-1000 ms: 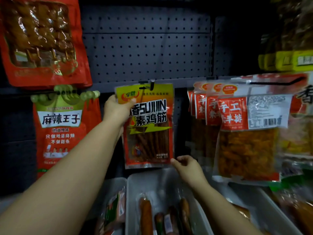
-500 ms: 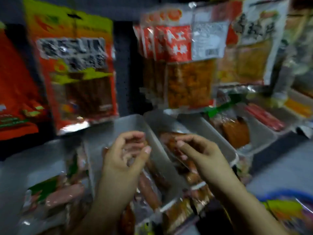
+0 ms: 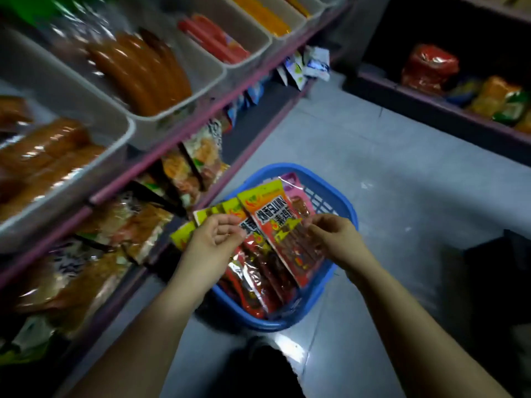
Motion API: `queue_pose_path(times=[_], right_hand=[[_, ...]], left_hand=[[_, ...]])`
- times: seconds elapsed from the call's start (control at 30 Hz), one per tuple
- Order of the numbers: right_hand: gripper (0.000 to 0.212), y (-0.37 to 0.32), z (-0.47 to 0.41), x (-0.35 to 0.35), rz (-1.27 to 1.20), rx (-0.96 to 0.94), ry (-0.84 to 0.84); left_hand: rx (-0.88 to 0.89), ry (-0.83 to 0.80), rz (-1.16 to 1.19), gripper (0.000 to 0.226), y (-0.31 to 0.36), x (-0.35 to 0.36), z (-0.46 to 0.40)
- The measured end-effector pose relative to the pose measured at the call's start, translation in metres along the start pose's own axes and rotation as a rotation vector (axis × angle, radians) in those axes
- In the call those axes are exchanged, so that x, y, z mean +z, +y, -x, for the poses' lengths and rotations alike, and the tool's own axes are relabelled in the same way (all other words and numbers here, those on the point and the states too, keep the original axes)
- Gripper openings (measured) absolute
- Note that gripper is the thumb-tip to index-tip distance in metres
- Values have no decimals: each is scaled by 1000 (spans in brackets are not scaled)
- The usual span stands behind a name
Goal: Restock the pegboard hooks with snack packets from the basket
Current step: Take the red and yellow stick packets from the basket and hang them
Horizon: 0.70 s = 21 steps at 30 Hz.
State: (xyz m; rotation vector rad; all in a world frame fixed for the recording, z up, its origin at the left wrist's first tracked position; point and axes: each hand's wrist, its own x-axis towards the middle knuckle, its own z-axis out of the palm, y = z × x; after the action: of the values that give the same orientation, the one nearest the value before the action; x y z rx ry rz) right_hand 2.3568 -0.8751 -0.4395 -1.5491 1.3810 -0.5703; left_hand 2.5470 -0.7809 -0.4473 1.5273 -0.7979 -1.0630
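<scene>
A blue plastic basket (image 3: 342, 214) stands on the floor beside the shelf unit, holding several orange-and-yellow snack packets (image 3: 275, 225) of dark strips, fanned out with their yellow tops to the upper left. My left hand (image 3: 214, 244) hovers over the packets' left side, fingers loosely curled and holding nothing. My right hand (image 3: 334, 239) is over the right side, its fingertips at the right edge of the top packet, with no clear grip on it. The pegboard and its hooks are out of view.
Grey bins (image 3: 126, 133) of sausages fill the upper shelf on the left, with bagged snacks (image 3: 120, 222) on the shelf below. A second low shelf (image 3: 448, 107) with packets runs along the right. Grey floor (image 3: 402, 179) lies between them. My dark shoe (image 3: 264, 366) is below the basket.
My view has swung down from the pegboard to the floor basket. Both hands left the hung packet, dropped past the sausage bins, and are now over the basket's packets.
</scene>
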Motion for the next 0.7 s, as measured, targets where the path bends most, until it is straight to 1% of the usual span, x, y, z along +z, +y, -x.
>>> queue_pose_path(times=[0.1,0.17,0.2,0.27,0.33,0.37,0.4,0.47,0.5,0.53,0.6,0.67,0.7], right_hand=[[8,40,-44,-3,198,32,-32],[7,61,-74,0,305,44,-69],[10,69,-88,3,363,47,-76],[23,81,-113,8,455,40,-66],[30,85,-134,15,410,27,-59],[30,85,-144,19,343,29,-68],[28,83,-153,24,279,31,-83],[18,79,-170,35,177,7,-110],[19,77,-177,41,132,2,-118],[25,76,-183,46,101,16,-125],[44,75,-190,55,51,67,-107],[50,76,-191,61,13,102,-30],[49,74,-190,64,-12,128,3]], left_hand=[[-129,24,-38,17,-37,24,-37],[-189,96,-77,25,-55,33,-57],[-211,151,-103,31,-63,37,-65],[-193,287,-166,33,-75,42,-78],[-147,405,-134,42,-83,48,-87],[-140,450,-64,54,-83,50,-90],[-135,481,7,65,-84,52,-93],[-117,531,45,71,-86,53,-99],[-116,526,42,68,-86,53,-102],[-117,501,52,59,-87,52,-105],[-141,398,67,27,-86,49,-108],[-181,360,92,15,-87,44,-106],[-205,362,127,6,-88,41,-105]])
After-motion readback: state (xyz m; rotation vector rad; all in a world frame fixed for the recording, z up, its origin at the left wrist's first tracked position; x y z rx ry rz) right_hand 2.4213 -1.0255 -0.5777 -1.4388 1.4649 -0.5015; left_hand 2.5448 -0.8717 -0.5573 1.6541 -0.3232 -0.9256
